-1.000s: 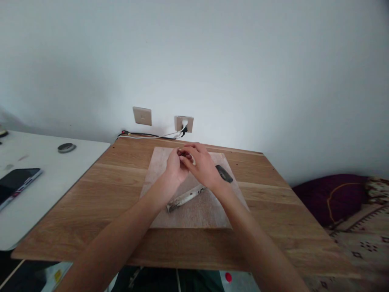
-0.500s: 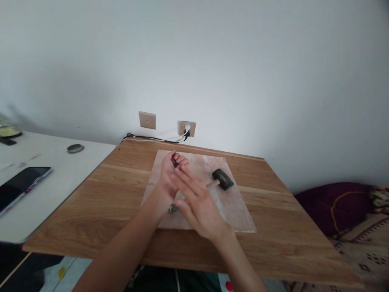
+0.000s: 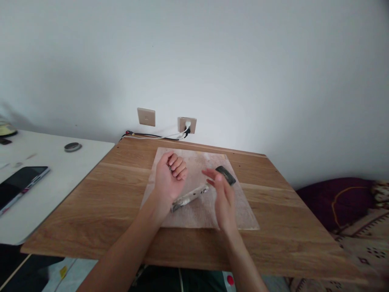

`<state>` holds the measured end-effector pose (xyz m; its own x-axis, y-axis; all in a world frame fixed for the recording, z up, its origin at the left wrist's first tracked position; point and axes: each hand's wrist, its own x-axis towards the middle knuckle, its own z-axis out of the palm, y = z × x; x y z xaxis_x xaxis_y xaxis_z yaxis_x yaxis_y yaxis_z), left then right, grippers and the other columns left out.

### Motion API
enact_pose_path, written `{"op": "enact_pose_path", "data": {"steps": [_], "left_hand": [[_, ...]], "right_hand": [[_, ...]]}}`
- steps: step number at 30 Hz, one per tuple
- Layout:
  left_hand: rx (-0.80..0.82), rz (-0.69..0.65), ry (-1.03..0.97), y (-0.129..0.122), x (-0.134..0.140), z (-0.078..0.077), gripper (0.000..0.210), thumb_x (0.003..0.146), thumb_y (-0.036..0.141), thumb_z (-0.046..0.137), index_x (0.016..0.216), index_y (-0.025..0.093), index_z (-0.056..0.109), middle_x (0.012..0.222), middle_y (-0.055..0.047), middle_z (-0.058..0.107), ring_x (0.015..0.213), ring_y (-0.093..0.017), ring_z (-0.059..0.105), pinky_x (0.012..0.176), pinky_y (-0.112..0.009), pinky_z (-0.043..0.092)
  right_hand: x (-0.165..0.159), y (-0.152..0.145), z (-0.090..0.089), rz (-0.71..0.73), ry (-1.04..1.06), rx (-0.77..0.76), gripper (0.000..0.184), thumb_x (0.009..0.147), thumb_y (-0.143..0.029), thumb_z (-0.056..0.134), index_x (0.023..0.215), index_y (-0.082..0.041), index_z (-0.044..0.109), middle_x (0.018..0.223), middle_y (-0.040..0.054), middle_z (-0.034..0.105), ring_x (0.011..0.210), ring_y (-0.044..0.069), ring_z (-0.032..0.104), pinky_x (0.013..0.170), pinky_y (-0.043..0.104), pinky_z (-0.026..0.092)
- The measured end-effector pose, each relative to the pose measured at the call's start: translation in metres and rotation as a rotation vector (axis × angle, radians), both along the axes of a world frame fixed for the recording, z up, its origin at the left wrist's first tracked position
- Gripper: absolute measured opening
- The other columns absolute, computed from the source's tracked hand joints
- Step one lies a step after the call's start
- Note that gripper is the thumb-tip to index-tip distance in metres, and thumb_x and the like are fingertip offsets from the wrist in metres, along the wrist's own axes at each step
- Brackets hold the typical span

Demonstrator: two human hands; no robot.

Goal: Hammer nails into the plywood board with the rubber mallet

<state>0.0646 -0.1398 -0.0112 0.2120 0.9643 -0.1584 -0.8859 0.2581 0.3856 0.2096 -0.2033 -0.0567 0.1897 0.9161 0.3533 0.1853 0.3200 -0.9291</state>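
Observation:
My left hand (image 3: 170, 174) is turned palm up over the board, its fingers curled closed. A small dark, shiny bit shows between the fingers and palm, too little of it to name. My right hand (image 3: 224, 202) is open, fingers stretched out and apart, just in front of the mallet's black head (image 3: 226, 175). The mallet's pale, stained handle (image 3: 191, 197) lies slanting toward my left wrist, partly hidden behind both hands. Under it lies a flat, worn pinkish board (image 3: 194, 221).
The board rests on a wooden table (image 3: 273, 243) against the wall. A white table (image 3: 75, 174) at left bears a phone (image 3: 22, 184) and a round dark lid (image 3: 73, 147). Cables (image 3: 152, 136) run along the back edge to a wall socket (image 3: 187, 125).
My right hand has drawn away from the left palm, rightward toward the mallet head. My left fingers have curled further closed. The mallet's handle has come into view.

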Motion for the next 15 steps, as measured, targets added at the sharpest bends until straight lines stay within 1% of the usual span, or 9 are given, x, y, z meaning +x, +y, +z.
{"op": "enact_pose_path", "data": {"steps": [1, 3, 5, 6, 7, 9, 10, 12, 15], "left_hand": [[0.007, -0.008, 0.062, -0.003, 0.005, -0.005, 0.049, 0.098, 0.023, 0.049, 0.055, 0.021, 0.027, 0.049, 0.009, 0.021, 0.036, -0.006, 0.017, 0.035, -0.022, 0.014], [0.08, -0.01, 0.268, -0.017, 0.021, -0.015, 0.049, 0.096, 0.028, 0.053, 0.054, 0.022, 0.03, 0.049, 0.009, 0.021, 0.038, -0.007, 0.015, 0.037, -0.023, 0.012], [0.266, 0.025, 0.57, -0.037, 0.042, -0.024, 0.047, 0.093, 0.033, 0.06, 0.052, 0.023, 0.038, 0.049, 0.006, 0.029, 0.042, -0.01, 0.024, 0.041, -0.025, 0.02], [0.418, 0.058, 0.725, -0.047, 0.052, -0.027, 0.043, 0.09, 0.032, 0.065, 0.054, 0.023, 0.045, 0.052, 0.003, 0.039, 0.048, -0.012, 0.036, 0.046, -0.026, 0.029], [0.566, 0.058, 0.847, -0.055, 0.06, -0.029, 0.035, 0.086, 0.03, 0.071, 0.057, 0.023, 0.052, 0.058, 0.0, 0.05, 0.058, -0.016, 0.047, 0.054, -0.028, 0.037], [0.773, 0.038, 1.025, -0.062, 0.069, -0.031, 0.027, 0.083, 0.025, 0.074, 0.061, 0.024, 0.058, 0.068, -0.005, 0.059, 0.074, -0.023, 0.056, 0.069, -0.033, 0.045], [0.802, 0.043, 1.095, -0.06, 0.069, -0.03, 0.026, 0.084, 0.023, 0.073, 0.061, 0.025, 0.059, 0.069, -0.006, 0.06, 0.076, -0.024, 0.057, 0.073, -0.035, 0.045], [0.741, 0.091, 1.191, -0.045, 0.061, -0.027, 0.03, 0.087, 0.022, 0.069, 0.059, 0.024, 0.058, 0.064, -0.005, 0.055, 0.07, -0.024, 0.055, 0.075, -0.035, 0.043], [0.568, 0.145, 1.138, -0.025, 0.043, -0.02, 0.034, 0.088, 0.021, 0.069, 0.056, 0.024, 0.058, 0.059, -0.002, 0.047, 0.068, -0.022, 0.051, 0.068, -0.03, 0.04]], "right_hand": [[0.002, 0.008, -0.001, -0.009, 0.203, -0.066, 0.053, 0.105, -0.061, 0.036, 0.126, -0.025, 0.069, 0.131, 0.0141, 0.073, 0.129, 0.031, 0.065, 0.106, 0.055, 0.05], [0.003, 0.021, 0.0, 0.112, 0.462, -0.146, 0.065, 0.102, -0.069, 0.026, 0.133, -0.024, 0.063, 0.141, 0.0154, 0.068, 0.133, 0.03, 0.062, 0.106, 0.054, 0.051], [-0.001, 0.029, 0.003, 0.271, 0.502, -0.178, 0.075, 0.1, -0.074, 0.017, 0.143, -0.025, 0.056, 0.152, 0.0154, 0.059, 0.138, 0.029, 0.058, 0.107, 0.053, 0.05], [-0.004, 0.029, 0.004, 0.325, 0.475, -0.178, 0.079, 0.099, -0.075, 0.013, 0.147, -0.025, 0.052, 0.155, 0.0149, 0.056, 0.14, 0.028, 0.056, 0.108, 0.053, 0.05], [-0.007, 0.029, 0.004, 0.372, 0.442, -0.176, 0.083, 0.098, -0.076, 0.009, 0.15, -0.026, 0.049, 0.156, 0.0143, 0.054, 0.141, 0.028, 0.056, 0.108, 0.053, 0.05], [-0.012, 0.023, 0.002, 0.433, 0.445, -0.166, 0.084, 0.098, -0.076, 0.006, 0.152, -0.027, 0.049, 0.153, 0.0133, 0.058, 0.139, 0.028, 0.058, 0.107, 0.052, 0.051], [-0.012, 0.019, 0.001, 0.445, 0.484, -0.163, 0.082, 0.099, -0.075, 0.007, 0.149, -0.028, 0.053, 0.148, 0.013, 0.062, 0.136, 0.028, 0.06, 0.107, 0.051, 0.051], [-0.011, 0.012, -0.003, 0.423, 0.577, -0.167, 0.078, 0.1, -0.072, 0.011, 0.141, -0.029, 0.062, 0.141, 0.0123, 0.068, 0.133, 0.029, 0.063, 0.106, 0.052, 0.052], [-0.003, 0.009, -0.006, 0.329, 0.657, -0.168, 0.074, 0.1, -0.073, 0.016, 0.14, -0.031, 0.063, 0.144, 0.01, 0.066, 0.137, 0.029, 0.059, 0.107, 0.056, 0.051]]}}
